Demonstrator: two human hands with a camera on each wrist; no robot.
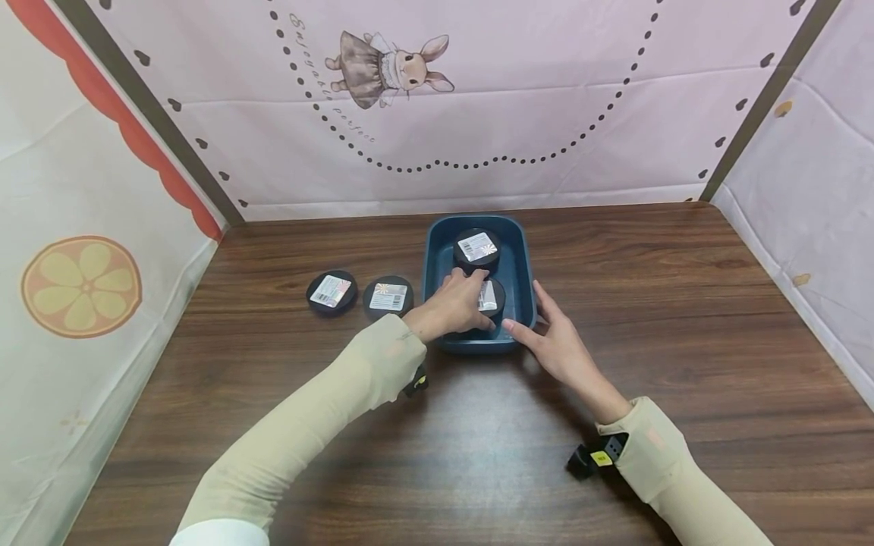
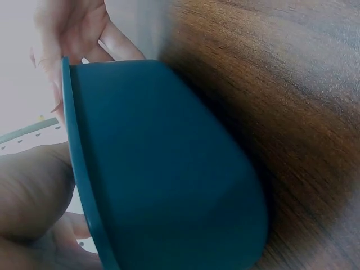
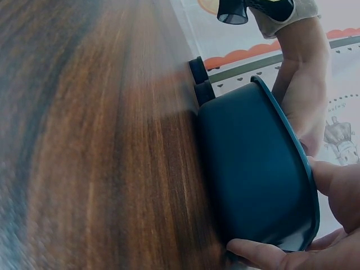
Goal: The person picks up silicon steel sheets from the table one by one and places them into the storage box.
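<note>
A dark blue rectangular bin (image 1: 522, 262) sits on the table. Inside it, toward the back, lies a round black flat container (image 1: 477, 258) with a white label. My left hand (image 1: 454, 307) reaches in over the bin's left side, thumb and fingers around a second labelled round black container (image 1: 499, 299) in its front half and partly covering it. At the right front corner, my right hand (image 1: 563, 345) holds the bin, thumb at the rim and fingers along the outer wall. The right wrist view shows this grip, a fingertip (image 3: 242, 247) low beside the wall.
Two more round black containers, one farther left (image 1: 331, 293) and one nearer the bin (image 1: 388, 296), lie on the wooden table (image 1: 649, 303). Printed fabric walls (image 1: 512, 91) stand behind and at both sides.
</note>
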